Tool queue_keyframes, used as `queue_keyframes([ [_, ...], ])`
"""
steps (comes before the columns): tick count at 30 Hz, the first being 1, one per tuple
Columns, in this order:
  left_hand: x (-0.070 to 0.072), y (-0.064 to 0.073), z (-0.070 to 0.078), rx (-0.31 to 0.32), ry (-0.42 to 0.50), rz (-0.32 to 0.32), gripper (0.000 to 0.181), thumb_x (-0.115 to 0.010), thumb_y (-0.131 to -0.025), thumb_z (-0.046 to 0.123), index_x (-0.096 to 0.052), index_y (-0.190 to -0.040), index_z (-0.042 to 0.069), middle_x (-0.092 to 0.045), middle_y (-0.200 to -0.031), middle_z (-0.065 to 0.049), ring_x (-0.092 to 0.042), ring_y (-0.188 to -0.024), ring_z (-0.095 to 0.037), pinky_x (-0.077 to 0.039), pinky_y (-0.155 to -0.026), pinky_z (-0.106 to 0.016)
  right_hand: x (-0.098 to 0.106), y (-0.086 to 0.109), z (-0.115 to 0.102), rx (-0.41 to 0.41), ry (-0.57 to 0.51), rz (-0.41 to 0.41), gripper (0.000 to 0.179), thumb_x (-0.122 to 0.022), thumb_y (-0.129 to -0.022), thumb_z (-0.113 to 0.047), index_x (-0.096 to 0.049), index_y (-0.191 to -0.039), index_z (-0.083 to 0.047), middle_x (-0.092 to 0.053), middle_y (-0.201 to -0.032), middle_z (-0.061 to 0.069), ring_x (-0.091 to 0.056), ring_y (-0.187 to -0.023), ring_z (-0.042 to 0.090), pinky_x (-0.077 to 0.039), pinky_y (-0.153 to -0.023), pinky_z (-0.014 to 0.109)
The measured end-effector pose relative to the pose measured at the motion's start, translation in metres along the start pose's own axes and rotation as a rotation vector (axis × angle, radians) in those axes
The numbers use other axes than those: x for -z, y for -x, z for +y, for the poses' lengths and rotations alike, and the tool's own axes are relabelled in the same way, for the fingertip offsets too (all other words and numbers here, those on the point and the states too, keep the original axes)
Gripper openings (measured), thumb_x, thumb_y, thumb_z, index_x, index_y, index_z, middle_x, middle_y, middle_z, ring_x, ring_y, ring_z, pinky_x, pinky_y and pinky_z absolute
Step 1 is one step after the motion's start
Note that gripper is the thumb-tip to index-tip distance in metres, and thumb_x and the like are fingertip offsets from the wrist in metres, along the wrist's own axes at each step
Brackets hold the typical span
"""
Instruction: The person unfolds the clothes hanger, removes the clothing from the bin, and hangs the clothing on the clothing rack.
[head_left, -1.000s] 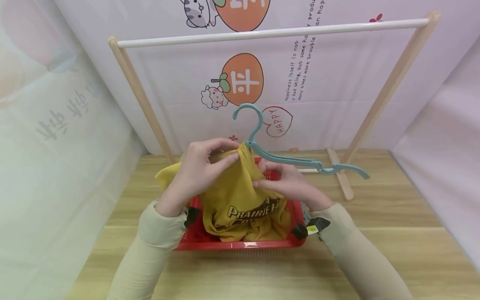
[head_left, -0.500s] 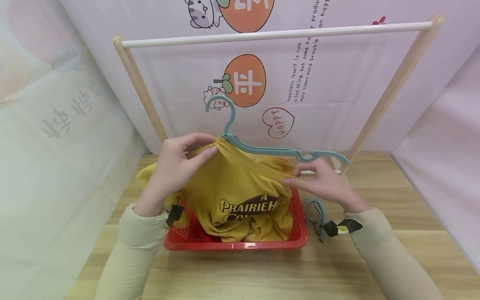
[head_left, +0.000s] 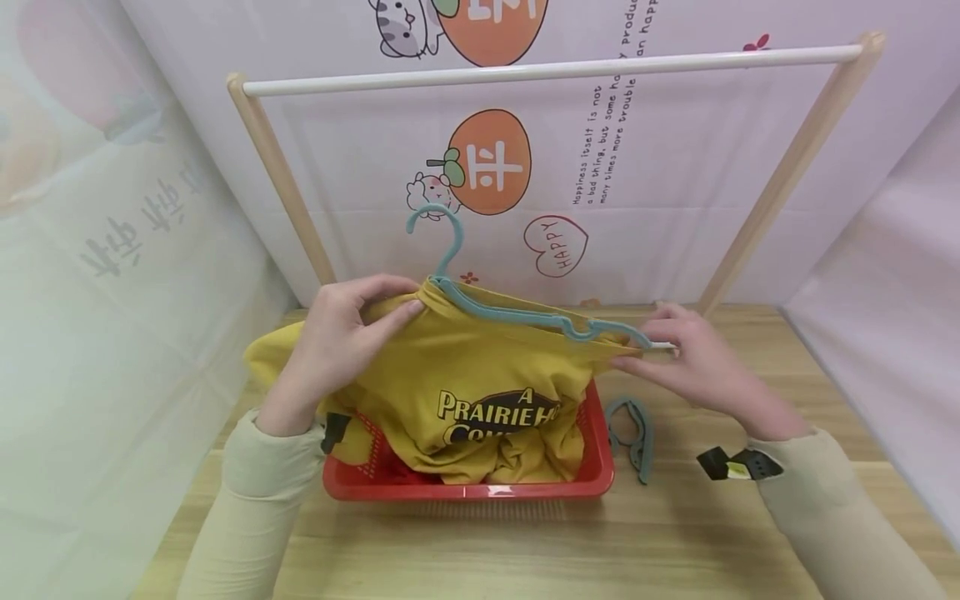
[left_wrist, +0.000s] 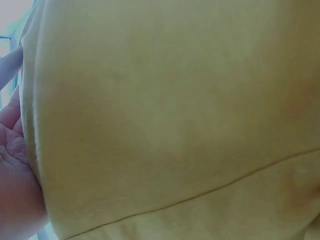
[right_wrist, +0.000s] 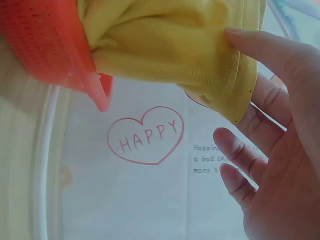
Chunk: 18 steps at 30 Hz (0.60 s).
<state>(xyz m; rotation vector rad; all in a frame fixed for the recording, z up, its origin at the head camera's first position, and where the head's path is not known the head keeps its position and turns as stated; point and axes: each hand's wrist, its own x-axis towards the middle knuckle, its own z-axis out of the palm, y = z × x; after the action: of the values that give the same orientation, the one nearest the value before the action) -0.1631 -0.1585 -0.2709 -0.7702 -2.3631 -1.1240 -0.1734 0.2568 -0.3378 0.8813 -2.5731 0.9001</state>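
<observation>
The left hand (head_left: 337,342) pinches the yellow shirt (head_left: 420,362) at the neck opening, just beside the base of the blue hanger (head_left: 510,315)'s hook; the thumb lies in front, and the other fingers are largely hidden by the cloth. In the left wrist view, fabric fills most of the frame and the hand is cut off at the edge. The right hand (head_left: 697,367) pinches the far end of the neck opening between thumb and forefinger, while the remaining fingers stand loosely spread in the right wrist view. Whether they touch the hanger's tip cannot be told. That tip lies along the opening; the hanger's other arm is out of sight, probably under the cloth. The shirt's lower part sits in the red basket (head_left: 465,492), its folds cutting off the printed lettering. A second blue hanger (head_left: 643,450) lies on the surface (head_left: 525,550) beside the basket, partly covered by its rim. Behind stands a rack (head_left: 555,73), its lower parts mostly hidden.
</observation>
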Motion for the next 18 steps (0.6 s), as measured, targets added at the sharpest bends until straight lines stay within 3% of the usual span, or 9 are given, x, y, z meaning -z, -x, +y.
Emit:
queue_keyframes([
  [5, 0.001, 0.000, -0.004, -0.026, -0.045, 0.032, 0.017, -0.077, -0.094, 0.016, -0.078, -0.108, 0.007, -0.076, -0.103, 0.000, -0.069, -0.094, -0.013, -0.053, -0.081, -0.028, 0.010, 0.004, -0.005, 0.004, 0.039, -0.008, 0.019, -0.091, -0.078, -0.017, -0.075, -0.080, -0.026, -0.062, -0.088, -0.010, -0.054, -0.093, 0.015, -0.046, -0.074, 0.039],
  [11, 0.003, 0.001, -0.008, -0.048, -0.051, 0.023, 0.015, -0.078, -0.093, 0.016, -0.078, -0.106, 0.009, -0.076, -0.103, 0.002, -0.069, -0.093, -0.012, -0.052, -0.078, -0.027, 0.022, 0.006, -0.010, 0.020, 0.103, 0.046, 0.025, -0.093, -0.072, -0.010, -0.075, -0.078, -0.027, -0.062, -0.088, -0.009, -0.053, -0.089, 0.011, -0.046, -0.070, 0.028],
  [18, 0.001, 0.000, -0.006, -0.075, -0.077, 0.002, 0.016, -0.078, -0.093, 0.017, -0.078, -0.107, 0.009, -0.076, -0.104, 0.002, -0.069, -0.094, -0.013, -0.053, -0.079, -0.032, 0.038, -0.003, -0.018, 0.121, 0.183, 0.054, 0.025, -0.089, -0.075, -0.003, -0.076, -0.086, -0.021, -0.071, -0.088, -0.010, -0.062, -0.080, 0.011, -0.047, -0.068, 0.023],
])
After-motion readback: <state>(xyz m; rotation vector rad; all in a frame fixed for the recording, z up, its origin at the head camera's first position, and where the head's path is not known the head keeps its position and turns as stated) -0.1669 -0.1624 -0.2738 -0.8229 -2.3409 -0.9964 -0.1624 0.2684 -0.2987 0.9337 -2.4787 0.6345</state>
